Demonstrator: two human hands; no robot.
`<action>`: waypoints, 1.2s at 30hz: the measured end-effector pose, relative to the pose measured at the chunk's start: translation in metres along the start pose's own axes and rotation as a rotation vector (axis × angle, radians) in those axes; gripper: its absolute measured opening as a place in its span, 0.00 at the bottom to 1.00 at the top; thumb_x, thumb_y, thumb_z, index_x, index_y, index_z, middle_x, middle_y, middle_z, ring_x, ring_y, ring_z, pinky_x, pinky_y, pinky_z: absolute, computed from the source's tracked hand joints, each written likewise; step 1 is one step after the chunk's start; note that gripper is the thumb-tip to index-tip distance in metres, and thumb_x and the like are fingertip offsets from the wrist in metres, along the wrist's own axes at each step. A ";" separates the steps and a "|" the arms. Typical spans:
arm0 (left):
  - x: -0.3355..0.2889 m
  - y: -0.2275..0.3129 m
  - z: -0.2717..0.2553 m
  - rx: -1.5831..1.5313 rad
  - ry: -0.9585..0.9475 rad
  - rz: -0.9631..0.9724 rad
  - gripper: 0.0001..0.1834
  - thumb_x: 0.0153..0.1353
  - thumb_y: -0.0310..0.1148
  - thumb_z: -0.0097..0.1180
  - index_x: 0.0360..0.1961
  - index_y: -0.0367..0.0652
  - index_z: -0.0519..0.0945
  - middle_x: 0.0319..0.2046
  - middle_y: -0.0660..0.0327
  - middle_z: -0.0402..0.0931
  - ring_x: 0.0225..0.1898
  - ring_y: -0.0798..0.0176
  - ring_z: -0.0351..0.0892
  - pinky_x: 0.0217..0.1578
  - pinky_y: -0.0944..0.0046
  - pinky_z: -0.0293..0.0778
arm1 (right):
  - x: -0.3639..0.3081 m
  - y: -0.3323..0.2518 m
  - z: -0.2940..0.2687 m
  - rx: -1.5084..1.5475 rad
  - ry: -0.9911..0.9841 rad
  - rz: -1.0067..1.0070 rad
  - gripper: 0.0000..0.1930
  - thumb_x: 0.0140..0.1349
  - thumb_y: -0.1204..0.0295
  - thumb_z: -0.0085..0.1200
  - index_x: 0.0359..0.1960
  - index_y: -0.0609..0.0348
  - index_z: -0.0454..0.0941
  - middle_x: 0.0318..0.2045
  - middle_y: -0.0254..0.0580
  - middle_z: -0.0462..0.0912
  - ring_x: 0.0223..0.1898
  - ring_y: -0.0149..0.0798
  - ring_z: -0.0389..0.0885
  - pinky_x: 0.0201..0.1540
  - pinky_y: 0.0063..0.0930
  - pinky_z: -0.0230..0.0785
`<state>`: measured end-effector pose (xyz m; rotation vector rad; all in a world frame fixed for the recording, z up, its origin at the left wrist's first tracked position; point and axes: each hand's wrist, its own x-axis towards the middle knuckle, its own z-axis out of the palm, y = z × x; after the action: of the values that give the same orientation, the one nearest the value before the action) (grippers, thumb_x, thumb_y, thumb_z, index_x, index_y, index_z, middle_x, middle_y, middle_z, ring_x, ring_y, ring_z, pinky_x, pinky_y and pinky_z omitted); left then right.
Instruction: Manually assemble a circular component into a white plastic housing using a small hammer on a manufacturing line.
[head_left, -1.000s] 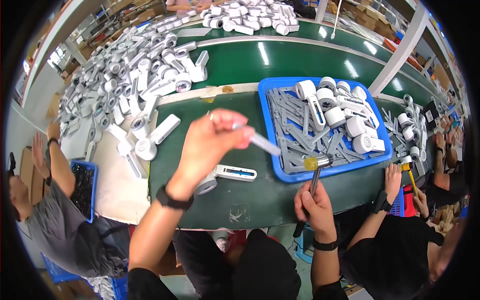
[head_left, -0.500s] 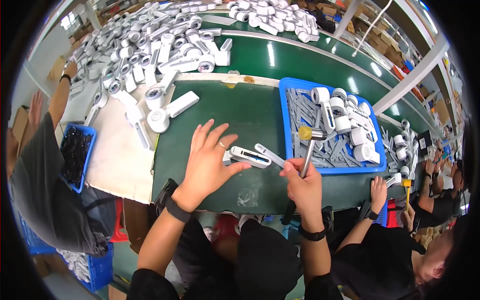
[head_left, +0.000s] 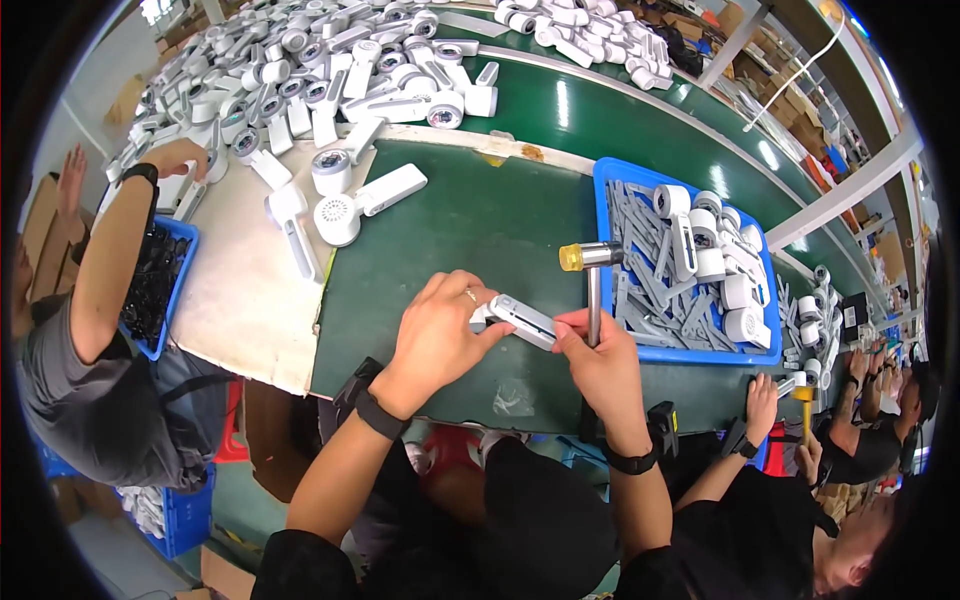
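Observation:
My left hand [head_left: 440, 335] closes its fingers on the head end of a white handheld fan [head_left: 514, 316], which lies on the green work surface. A slim pale-grey cover strip lies along the fan's handle; its exact fit cannot be made out. At the handle's other end, my right hand [head_left: 605, 375] pinches with thumb and forefinger. That same hand also grips a small hammer [head_left: 594, 300] with a metal shaft and a yellow striking face, its head pointing up and left. The fan's head is mostly hidden by my left hand.
A blue tray [head_left: 690, 354] of grey strips and white fans stands to the right. Several loose fans [head_left: 338, 220] lie left, by a pale board [head_left: 250, 320]. Behind is a large fan pile [head_left: 330, 70]. People work on both sides; a blue bin [head_left: 158, 345] holds black parts.
My left hand has gone from spread above the fan to closed on it. My right hand has brought the grey strip onto the handle, and the hammer head has swung left.

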<state>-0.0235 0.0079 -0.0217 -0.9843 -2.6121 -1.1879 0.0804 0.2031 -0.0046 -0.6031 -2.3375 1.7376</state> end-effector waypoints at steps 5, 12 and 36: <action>0.001 -0.005 0.003 0.009 0.016 0.029 0.16 0.53 0.36 0.79 0.41 0.42 0.89 0.44 0.62 0.82 0.47 0.53 0.81 0.47 0.54 0.80 | -0.001 -0.005 0.000 -0.051 -0.027 0.027 0.06 0.71 0.73 0.64 0.44 0.61 0.84 0.28 0.32 0.86 0.22 0.18 0.70 0.24 0.18 0.59; 0.000 -0.008 0.004 -0.028 0.029 0.052 0.19 0.52 0.36 0.78 0.43 0.40 0.88 0.44 0.61 0.82 0.47 0.52 0.79 0.48 0.54 0.79 | 0.011 -0.009 -0.005 -0.081 -0.066 0.089 0.06 0.71 0.71 0.65 0.42 0.59 0.85 0.25 0.28 0.83 0.22 0.18 0.71 0.24 0.18 0.58; -0.002 -0.024 0.007 0.231 0.089 0.492 0.23 0.54 0.35 0.77 0.48 0.37 0.85 0.44 0.58 0.83 0.50 0.54 0.82 0.47 0.54 0.77 | 0.024 -0.037 -0.016 -0.053 -0.236 0.352 0.06 0.72 0.71 0.63 0.42 0.59 0.79 0.19 0.29 0.77 0.12 0.22 0.67 0.14 0.20 0.55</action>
<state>-0.0350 0.0002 -0.0421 -1.3736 -2.1859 -0.7718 0.0565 0.2186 0.0330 -0.9123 -2.5679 1.9944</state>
